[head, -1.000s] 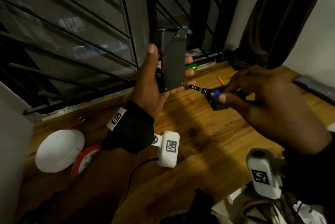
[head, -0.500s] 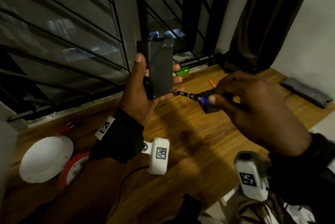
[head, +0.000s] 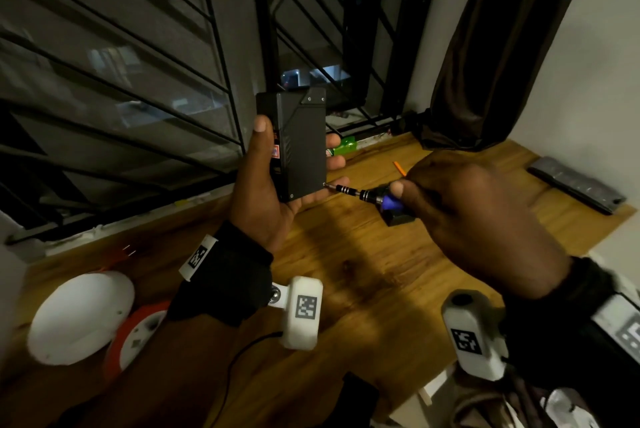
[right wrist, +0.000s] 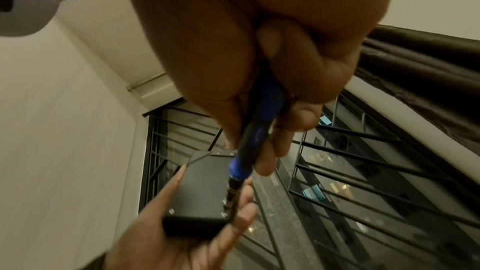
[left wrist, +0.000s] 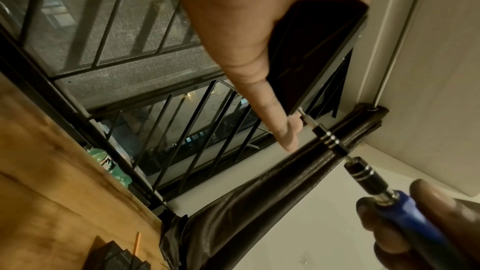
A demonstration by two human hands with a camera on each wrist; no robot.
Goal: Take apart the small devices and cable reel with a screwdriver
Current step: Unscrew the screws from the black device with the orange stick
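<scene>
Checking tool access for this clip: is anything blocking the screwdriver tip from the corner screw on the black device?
Nothing visible. The screwdriver tip already sits at the black device's lower corner; the left hand's fingertips lie just behind it, not across it.

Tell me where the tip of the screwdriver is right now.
In the head view the screwdriver, gripped by the right hand, has its tip at the lower right corner of the black device held upright in the left hand.

Dim, warm indoor light falls from above; the hands cast soft shadows on the wooden counter [head: 363, 275]. Night outside darkens the window grille [head: 138, 64]. Wide-angle distortion bends the edges, and near objects blur in both wrist views.
</scene>
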